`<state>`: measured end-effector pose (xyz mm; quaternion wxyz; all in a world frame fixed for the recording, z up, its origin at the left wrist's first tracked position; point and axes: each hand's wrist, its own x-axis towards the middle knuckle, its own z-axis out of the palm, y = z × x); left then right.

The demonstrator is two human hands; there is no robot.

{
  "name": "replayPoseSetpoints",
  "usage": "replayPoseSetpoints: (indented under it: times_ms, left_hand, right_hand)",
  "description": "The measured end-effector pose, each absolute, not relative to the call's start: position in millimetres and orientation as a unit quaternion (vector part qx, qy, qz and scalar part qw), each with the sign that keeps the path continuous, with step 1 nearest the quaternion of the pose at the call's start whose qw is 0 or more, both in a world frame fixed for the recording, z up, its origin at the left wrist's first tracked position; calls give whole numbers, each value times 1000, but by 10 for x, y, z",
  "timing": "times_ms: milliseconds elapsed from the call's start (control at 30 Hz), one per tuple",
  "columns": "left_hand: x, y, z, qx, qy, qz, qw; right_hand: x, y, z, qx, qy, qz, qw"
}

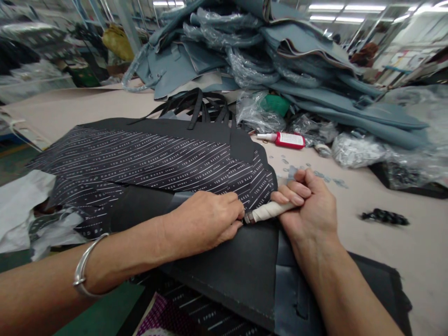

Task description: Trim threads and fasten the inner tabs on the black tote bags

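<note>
My right hand (303, 198) is closed around a tool with a handle wrapped in off-white tape (269, 211). Its short metal end points left; the exact kind of tool cannot be made out. My left hand (210, 219) is closed in a pinch right at that metal end, and what its fingertips grip is hidden. Both hands are over a black bag panel (231, 261), whose smooth dark side faces up. Behind it spreads black lining fabric (168, 161) with white dashes and lettering, edged by a plain black band.
A red and white glue bottle (290, 140) lies beyond my right hand, near small scattered metal pieces (322, 176). A black beaded strip (385, 216) is at the right. Blue-grey bag parts (315, 60) with plastic wrap are piled behind black straps (203, 105). White wrapping (24, 200) lies left.
</note>
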<state>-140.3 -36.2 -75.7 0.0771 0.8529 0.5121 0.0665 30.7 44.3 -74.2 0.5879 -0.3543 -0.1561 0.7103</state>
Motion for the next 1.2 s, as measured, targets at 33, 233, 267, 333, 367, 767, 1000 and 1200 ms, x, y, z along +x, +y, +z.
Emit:
replayPoseSetpoints:
  times_ms: [33, 233, 267, 333, 367, 767, 1000, 1200]
  left_hand:
    - [-1410, -358, -770, 851, 512, 72, 88]
    - [-1455, -356, -831, 840, 513, 115, 133]
    - [-1459, -359, -838, 840, 511, 121, 135]
    - [-1464, -364, -848, 839, 509, 130, 143]
    - [-1466, -365, -852, 839, 507, 133, 147]
    - [-1486, -319, -826, 821, 511, 162, 198]
    - [-1443, -297, -807, 841, 502, 120, 164]
    - [-1415, -299, -775, 865, 487, 78, 89]
  right_hand:
    - [311, 444, -742, -354, -152, 711, 589]
    - [325, 457, -720, -356, -127, 711, 593]
    - [326, 458, -718, -356, -127, 711, 593]
    - [326, 460, -721, -354, -130, 713, 591]
    - [327, 461, -725, -353, -131, 714, 591]
    - [321, 463, -726, -352, -124, 714, 593]
    - [318, 467, -724, -354, -128, 714, 590]
    - [318, 465, -725, -361, -138, 710, 590]
